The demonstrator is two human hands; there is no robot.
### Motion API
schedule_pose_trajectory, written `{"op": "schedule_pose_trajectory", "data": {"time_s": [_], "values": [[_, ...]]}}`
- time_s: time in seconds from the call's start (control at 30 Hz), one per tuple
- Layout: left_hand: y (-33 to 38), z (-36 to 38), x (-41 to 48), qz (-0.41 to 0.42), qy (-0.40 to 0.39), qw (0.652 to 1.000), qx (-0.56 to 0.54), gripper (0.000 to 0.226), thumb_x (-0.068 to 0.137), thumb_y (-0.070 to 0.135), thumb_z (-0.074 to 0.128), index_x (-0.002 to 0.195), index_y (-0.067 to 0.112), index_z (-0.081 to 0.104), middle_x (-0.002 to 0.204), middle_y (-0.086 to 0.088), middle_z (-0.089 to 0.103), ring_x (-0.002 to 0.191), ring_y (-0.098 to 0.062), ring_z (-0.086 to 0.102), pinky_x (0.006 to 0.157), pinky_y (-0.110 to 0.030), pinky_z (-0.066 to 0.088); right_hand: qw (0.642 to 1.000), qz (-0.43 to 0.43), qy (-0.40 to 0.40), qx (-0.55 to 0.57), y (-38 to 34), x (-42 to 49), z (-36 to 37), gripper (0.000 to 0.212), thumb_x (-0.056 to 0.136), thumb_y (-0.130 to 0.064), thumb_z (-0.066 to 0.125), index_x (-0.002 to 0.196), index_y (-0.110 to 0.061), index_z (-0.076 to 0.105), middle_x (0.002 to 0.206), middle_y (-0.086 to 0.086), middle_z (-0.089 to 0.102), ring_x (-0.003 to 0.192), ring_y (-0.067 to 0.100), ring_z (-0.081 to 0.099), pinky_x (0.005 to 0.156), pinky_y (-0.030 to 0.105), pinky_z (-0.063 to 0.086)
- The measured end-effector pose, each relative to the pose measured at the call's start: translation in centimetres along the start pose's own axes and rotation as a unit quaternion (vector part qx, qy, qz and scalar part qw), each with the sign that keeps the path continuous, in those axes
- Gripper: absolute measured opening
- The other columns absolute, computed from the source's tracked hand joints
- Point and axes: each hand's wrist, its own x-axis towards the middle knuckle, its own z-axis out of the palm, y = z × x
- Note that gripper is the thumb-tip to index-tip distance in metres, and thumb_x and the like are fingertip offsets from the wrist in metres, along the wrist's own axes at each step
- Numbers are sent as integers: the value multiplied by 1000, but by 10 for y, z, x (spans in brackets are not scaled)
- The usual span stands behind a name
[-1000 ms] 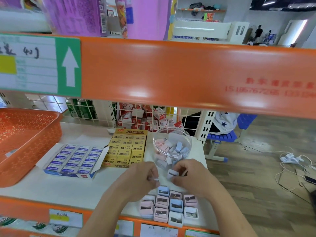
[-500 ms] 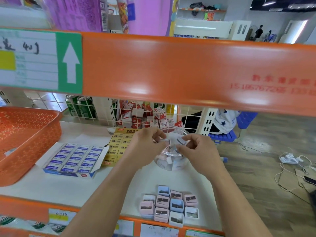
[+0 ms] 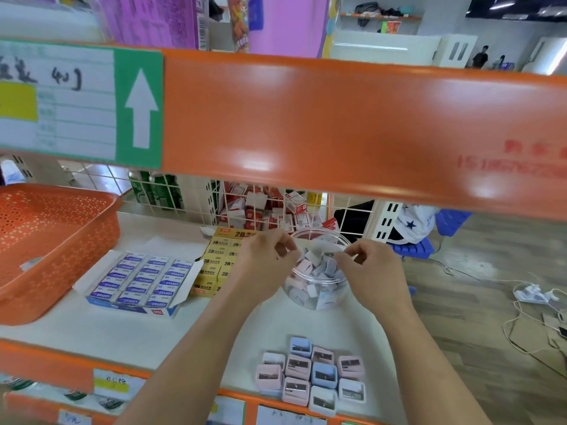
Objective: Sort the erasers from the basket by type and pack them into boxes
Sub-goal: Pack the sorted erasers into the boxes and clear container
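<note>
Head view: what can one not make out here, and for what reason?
Head view only:
1. Left hand and right hand: curled fingers hide whether either pinches a piece.
2. Clear round plastic jar: hands cover parts of its rim.
3. Yellow cardboard eraser box: right part hidden by the left hand.
4. Orange perforated plastic basket: cut off by the left edge.
5. Red print on orange shelf beam: blurred, cut by right edge.

Shelf (image 3: 122, 326) holds basket (image 3: 46, 240), blue box (image 3: 144, 280), yellow box (image 3: 214, 262), jar (image 3: 316, 289), maybe sharpeners (image 3: 310, 375)
</note>
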Motion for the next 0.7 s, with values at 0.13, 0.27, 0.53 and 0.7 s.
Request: {"op": "schedule_pose_trajectory", "data": {"time_s": [0.13, 0.27, 0.53, 0.7], "values": [[-9, -7, -20, -13, -110, 994, -21, 18, 87, 30, 66, 70, 24, 59, 62, 9, 55, 52, -5, 44, 49, -19, 37, 991, 6, -127, 35, 4, -14, -14, 27, 84, -20, 65, 63, -5, 56, 48, -9, 47, 43, 5, 39, 48, 21, 35], [-10, -5, -32, -29, -247, 968, 32, 13, 84, 35, 70, 77, 25, 64, 75, 12, 62, 64, -3, 55, 63, -23, 49, 949, -5, -308, -64, 3, -24, -18, 30, 82, -29, 67, 65, -7, 56, 55, -6, 48, 49, 8, 42, 53, 25, 35], [-6, 16, -39, -37, -309, 935, 173, 25, 78, 41, 75, 97, 30, 61, 97, 13, 56, 88, -7, 55, 81, -24, 48, 877, 101, -436, -174, 2, -39, -30, 39, 68, -40, 81, 91, -13, 64, 85, 7, 72, 61, 13, 62, 60, 27, 43], [-6, 19, -41, -41, -306, 936, 171, 16, 81, 36, 73, 86, 27, 62, 94, 12, 62, 84, -7, 59, 72, -23, 50, 888, 118, -432, -103, 7, -42, -29, 24, 73, -26, 79, 84, -14, 61, 73, -1, 70, 62, 11, 68, 51, 21, 44]]}}
